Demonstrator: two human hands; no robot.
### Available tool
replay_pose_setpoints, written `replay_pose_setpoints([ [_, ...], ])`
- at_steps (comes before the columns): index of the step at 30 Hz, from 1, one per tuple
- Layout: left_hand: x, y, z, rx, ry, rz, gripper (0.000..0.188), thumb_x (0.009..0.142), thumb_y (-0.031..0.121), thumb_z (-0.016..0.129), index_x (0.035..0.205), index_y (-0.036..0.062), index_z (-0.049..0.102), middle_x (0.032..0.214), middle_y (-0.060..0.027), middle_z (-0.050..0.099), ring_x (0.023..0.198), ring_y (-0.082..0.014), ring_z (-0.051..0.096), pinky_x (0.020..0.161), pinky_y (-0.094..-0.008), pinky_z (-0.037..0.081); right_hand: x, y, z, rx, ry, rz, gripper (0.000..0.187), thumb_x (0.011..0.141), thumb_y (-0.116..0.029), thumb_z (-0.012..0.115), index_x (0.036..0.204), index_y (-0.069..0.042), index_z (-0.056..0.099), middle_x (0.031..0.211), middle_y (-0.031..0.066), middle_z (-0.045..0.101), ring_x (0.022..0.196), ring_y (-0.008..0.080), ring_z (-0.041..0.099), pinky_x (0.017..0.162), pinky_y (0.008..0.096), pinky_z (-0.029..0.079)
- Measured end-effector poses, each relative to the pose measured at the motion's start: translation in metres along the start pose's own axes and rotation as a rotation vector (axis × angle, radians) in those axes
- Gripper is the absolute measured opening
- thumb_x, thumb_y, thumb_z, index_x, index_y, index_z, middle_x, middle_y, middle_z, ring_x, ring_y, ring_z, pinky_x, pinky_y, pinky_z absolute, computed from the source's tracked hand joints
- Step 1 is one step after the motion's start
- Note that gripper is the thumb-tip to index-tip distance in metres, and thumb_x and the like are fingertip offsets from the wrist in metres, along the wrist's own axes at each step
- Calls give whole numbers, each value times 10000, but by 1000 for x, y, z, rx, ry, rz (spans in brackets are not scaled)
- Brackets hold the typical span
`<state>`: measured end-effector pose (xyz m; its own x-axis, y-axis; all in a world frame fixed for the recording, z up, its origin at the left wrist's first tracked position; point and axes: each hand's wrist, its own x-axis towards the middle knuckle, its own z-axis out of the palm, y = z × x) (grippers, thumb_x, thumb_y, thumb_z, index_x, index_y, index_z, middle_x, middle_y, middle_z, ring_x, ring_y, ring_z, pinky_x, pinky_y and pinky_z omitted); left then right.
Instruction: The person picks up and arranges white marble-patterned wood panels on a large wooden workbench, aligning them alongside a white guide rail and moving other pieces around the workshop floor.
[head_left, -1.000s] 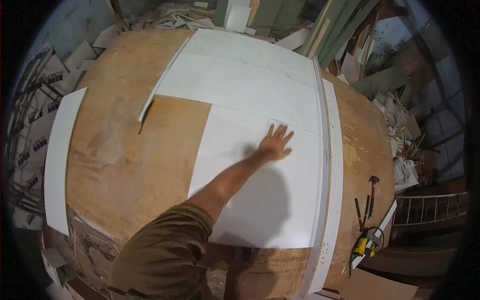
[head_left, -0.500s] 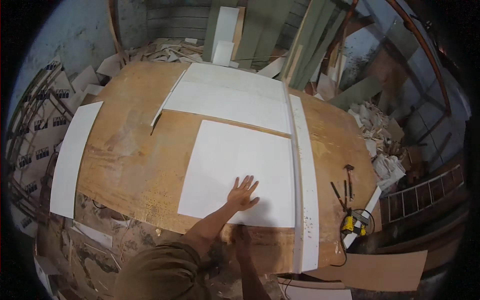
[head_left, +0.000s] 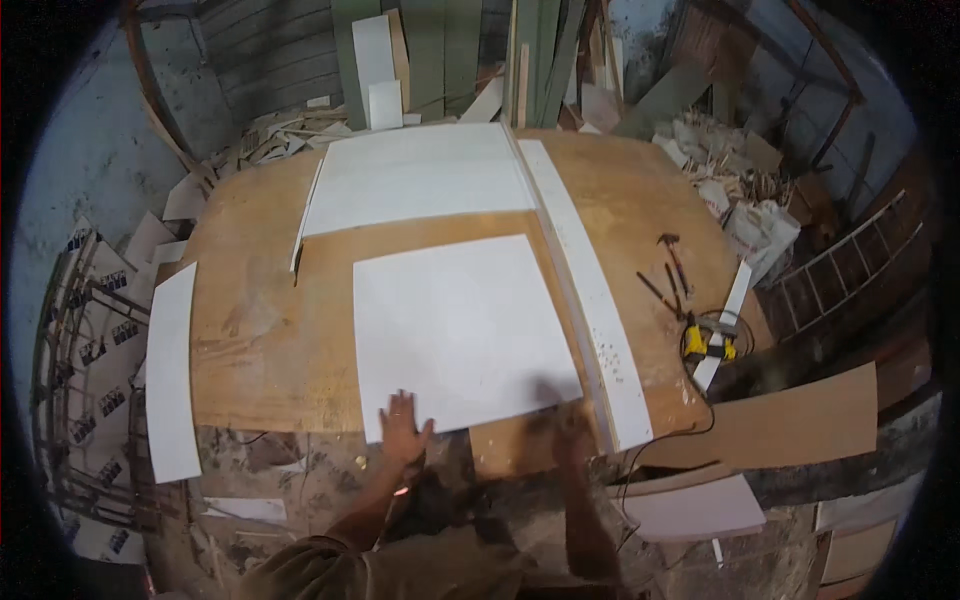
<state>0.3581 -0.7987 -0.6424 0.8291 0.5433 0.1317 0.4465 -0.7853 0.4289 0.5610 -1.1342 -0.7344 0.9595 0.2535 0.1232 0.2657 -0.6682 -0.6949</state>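
A white rectangular panel (head_left: 455, 330) lies on the brown wooden worktop (head_left: 250, 370), slightly skewed to the long white strip (head_left: 590, 300) on its right. My left hand (head_left: 403, 430) is open, its fingers spread flat on the panel's near left corner. At the near right corner, my right hand (head_left: 572, 440) is dark and blurred. Whether it grips the panel's edge does not show. Beyond this panel lies a larger white sheet (head_left: 420, 180), with a strip of bare wood between them.
On the right of the worktop lie a hammer (head_left: 675, 258), dark hand tools (head_left: 660, 290) and a yellow corded power tool (head_left: 697, 342). A white board (head_left: 172, 380) stands along the left edge. Offcuts (head_left: 285, 135) pile up behind, and a ladder (head_left: 845, 265) leans at right.
The panel has come away from the long strip and turned slightly, leaving a wedge of wood showing. My left hand has moved from its right half to the near left corner. The view has shifted.
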Motion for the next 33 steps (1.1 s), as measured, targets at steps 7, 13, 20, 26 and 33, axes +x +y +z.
replay_pose_setpoints([
  [7, -67, -83, -35, -184, 321, -536, 638, 789, 382, 776, 1240, -28, 587, 1310, -297, 543, 1227, -421, 511, 977, -526, 435, 94, -97, 9, -323, 74, -95, 755, 799, -322, 708, 1385, 65, 430, 1255, 293, 563, 1152, 483, 537, 1015, 527, 424],
  [13, -72, -126, -44, -617, 136, -765, 451, 810, 378, 735, 991, -33, 692, 787, -172, 701, 822, -291, 689, 747, -415, 519, 89, -128, 13, -321, 79, -26, 640, 796, -304, 688, 1271, 94, 530, 1209, 323, 585, 1139, 477, 559, 980, 520, 464],
  [20, -83, -135, -63, -720, 201, -689, 300, 838, 290, 747, 796, 0, 686, 606, -41, 618, 524, -128, 568, 492, -326, 447, 51, -110, -8, -336, 27, -18, 526, 773, -317, 658, 1082, 107, 626, 967, 323, 667, 912, 464, 661, 872, 495, 526],
  [26, -129, -158, -98, -654, 58, -662, 451, 830, 409, 747, 647, 11, 636, 550, -49, 577, 528, -132, 553, 476, -328, 417, -47, -124, -48, -160, -156, 174, 582, 777, -400, 681, 1018, 129, 651, 974, 328, 671, 961, 440, 667, 865, 469, 518],
  [33, -225, -231, -122, -586, -256, -859, 672, 789, 623, 690, 846, -46, 713, 778, -173, 692, 676, -271, 669, 651, -416, 524, -174, -168, -62, -142, -281, 360, 668, 917, -494, 561, 1177, 120, 607, 1073, 318, 669, 1093, 434, 630, 961, 442, 473],
])
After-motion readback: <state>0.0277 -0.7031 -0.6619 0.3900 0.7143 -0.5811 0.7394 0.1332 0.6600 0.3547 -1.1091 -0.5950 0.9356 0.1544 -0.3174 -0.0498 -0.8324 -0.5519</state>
